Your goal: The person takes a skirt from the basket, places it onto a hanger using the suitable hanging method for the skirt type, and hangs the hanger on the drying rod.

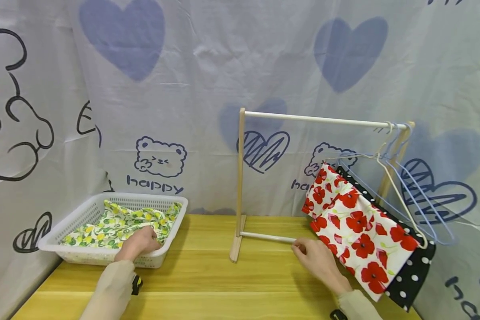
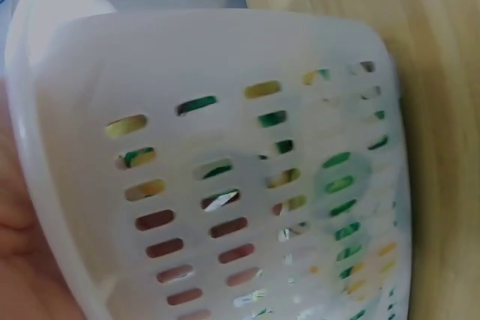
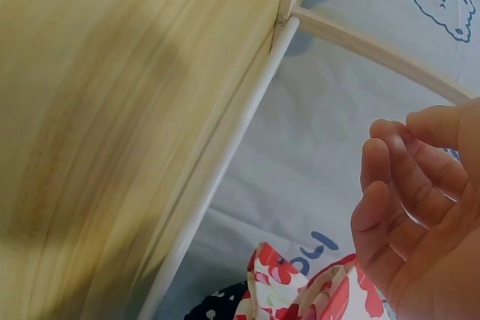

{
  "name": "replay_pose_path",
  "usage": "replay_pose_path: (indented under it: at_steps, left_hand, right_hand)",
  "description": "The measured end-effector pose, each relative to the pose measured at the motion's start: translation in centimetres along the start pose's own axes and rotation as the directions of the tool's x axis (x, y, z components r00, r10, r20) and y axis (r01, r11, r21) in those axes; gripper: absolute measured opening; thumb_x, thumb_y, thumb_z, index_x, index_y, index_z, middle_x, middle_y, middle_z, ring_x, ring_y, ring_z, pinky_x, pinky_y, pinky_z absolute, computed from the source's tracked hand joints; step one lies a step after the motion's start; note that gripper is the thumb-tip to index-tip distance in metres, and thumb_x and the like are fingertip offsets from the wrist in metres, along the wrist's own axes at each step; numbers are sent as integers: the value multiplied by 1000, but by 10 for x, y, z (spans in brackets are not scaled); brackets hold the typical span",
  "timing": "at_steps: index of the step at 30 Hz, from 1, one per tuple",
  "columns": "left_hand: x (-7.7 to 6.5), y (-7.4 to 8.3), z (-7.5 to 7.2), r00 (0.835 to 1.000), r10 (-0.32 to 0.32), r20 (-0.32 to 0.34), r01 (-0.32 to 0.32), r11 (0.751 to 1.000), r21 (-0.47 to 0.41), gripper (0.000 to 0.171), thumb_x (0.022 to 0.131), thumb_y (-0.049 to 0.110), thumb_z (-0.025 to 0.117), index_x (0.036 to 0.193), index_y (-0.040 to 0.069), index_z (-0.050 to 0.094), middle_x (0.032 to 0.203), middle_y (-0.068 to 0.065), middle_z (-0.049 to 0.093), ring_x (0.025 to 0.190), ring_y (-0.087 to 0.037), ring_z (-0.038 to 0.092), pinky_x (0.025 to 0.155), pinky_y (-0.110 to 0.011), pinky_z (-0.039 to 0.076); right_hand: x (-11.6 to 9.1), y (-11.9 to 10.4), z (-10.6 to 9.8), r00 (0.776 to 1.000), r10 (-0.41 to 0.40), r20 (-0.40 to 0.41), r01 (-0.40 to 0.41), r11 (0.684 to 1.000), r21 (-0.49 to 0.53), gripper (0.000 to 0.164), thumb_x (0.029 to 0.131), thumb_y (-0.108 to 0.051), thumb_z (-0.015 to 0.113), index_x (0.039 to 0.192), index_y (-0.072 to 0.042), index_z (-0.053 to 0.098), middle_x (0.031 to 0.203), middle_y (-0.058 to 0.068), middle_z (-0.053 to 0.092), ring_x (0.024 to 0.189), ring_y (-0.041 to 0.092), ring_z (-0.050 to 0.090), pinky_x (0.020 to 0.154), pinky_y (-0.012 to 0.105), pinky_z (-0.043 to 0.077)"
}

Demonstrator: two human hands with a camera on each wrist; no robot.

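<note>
My left hand (image 1: 141, 242) reaches over the near rim of a white plastic basket (image 1: 172, 238) onto a crumpled cloth with a yellow and green lemon print (image 1: 124, 221). Its fingertips are hidden, so a grip on the cloth cannot be made out. In the left wrist view the basket's slotted wall (image 2: 172, 50) covers most of that hand. My right hand (image 1: 318, 262) hovers in front of the wooden rack, left of a hanging red-poppy cloth (image 1: 356, 226). Its fingers curl loosely, thumb near the fingertips, with nothing between them in the right wrist view (image 3: 420, 200).
A rack with a white top rail (image 1: 316, 118) and a lower white bar (image 1: 268, 238) stands on the wooden table (image 1: 208, 284). At its right end hang a cream hanger (image 1: 400, 195), blue hangers (image 1: 428, 195) and a black polka-dot cloth (image 1: 414, 275). A printed curtain (image 1: 224, 53) rises behind.
</note>
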State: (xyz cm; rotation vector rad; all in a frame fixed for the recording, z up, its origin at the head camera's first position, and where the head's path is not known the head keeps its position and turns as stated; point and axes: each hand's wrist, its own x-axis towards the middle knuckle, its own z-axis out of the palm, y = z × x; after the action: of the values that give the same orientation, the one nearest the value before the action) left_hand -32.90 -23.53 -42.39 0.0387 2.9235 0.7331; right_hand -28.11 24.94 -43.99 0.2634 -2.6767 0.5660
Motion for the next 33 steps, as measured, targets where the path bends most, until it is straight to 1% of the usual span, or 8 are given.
replay_pose_path:
  at_steps: [2, 5, 9, 12, 17, 19, 27, 33]
  left_hand:
    - [-1, 0, 0, 1000, 16, -19, -15, 1000, 7, 20, 87, 11, 55, 96, -5, 64, 91, -22, 64, 72, -25, 55, 65, -39, 49]
    - [-3, -1, -1, 995, 49, -82, -50, 999, -11, 52, 92, 11, 49, 139, -9, 45, 133, -34, 51, 101, -39, 58, 83, -53, 49]
    - [-3, 0, -3, 972, 65, -227, -86, 993, -85, 48, 100, 13, 42, 145, -4, 39, 108, -29, 63, 68, -27, 60, 62, -41, 50]
    - [-2, 4, -6, 917, 81, -391, -131, 986, -103, 42, 102, 14, 41, 142, 1, 43, 98, -26, 67, 52, -19, 52, 48, -34, 42]
    - [-2, 18, -14, 752, 111, -650, -207, 975, -74, 27, 101, 13, 46, 126, 6, 54, 101, -27, 68, 65, -31, 59, 53, -40, 43]
    - [-3, 27, -18, 702, 115, -703, -236, 969, -77, 22, 101, 12, 48, 120, 7, 56, 97, -26, 68, 69, -34, 60, 56, -43, 44]
    - [-9, 65, -26, 613, 157, -774, -352, 932, -89, 21, 100, 10, 51, 118, 6, 59, 95, -23, 69, 73, -38, 63, 64, -49, 48]
    - [-13, 87, -24, 579, 203, -790, -417, 906, -73, 21, 100, 9, 51, 118, 6, 60, 92, -23, 70, 66, -35, 61, 58, -45, 47]
  right_hand:
    - [-1, 0, 1, 1000, 6, 5, -6, 1000, -1, 6, 89, -23, 71, 88, -19, 75, 77, -8, 70, 66, 5, 58, 58, 29, 47]
    - [-1, -1, 1, 1000, 13, 2, -13, 1000, -4, 6, 89, -24, 71, 87, -20, 74, 74, -9, 69, 63, 5, 56, 57, 28, 45]
    - [-1, -2, 0, 1000, 6, 4, -6, 1000, -13, 5, 89, -23, 71, 86, -20, 74, 74, -9, 68, 63, 5, 55, 58, 28, 45]
    - [-1, -3, 0, 1000, 2, 18, -2, 1000, -12, 6, 89, -22, 71, 87, -19, 74, 72, -9, 67, 62, 5, 52, 57, 28, 45]
    - [-2, -3, 1, 1000, 1, 24, 0, 1000, -14, 8, 90, -24, 70, 86, -18, 74, 70, -11, 64, 60, 5, 49, 57, 27, 43]
    - [-2, -4, 1, 1000, -2, 22, 2, 1000, -17, 8, 90, -25, 70, 87, -18, 75, 70, -12, 64, 59, 4, 49, 56, 27, 43]
    - [-2, -8, 3, 999, 11, 40, -12, 1000, 23, 5, 89, -23, 70, 86, -22, 74, 68, -14, 63, 57, 2, 49, 55, 26, 43]
    - [-4, -8, 4, 999, 11, 53, -13, 999, 37, 6, 89, -21, 70, 86, -23, 74, 67, -14, 63, 58, 2, 50, 56, 26, 43]
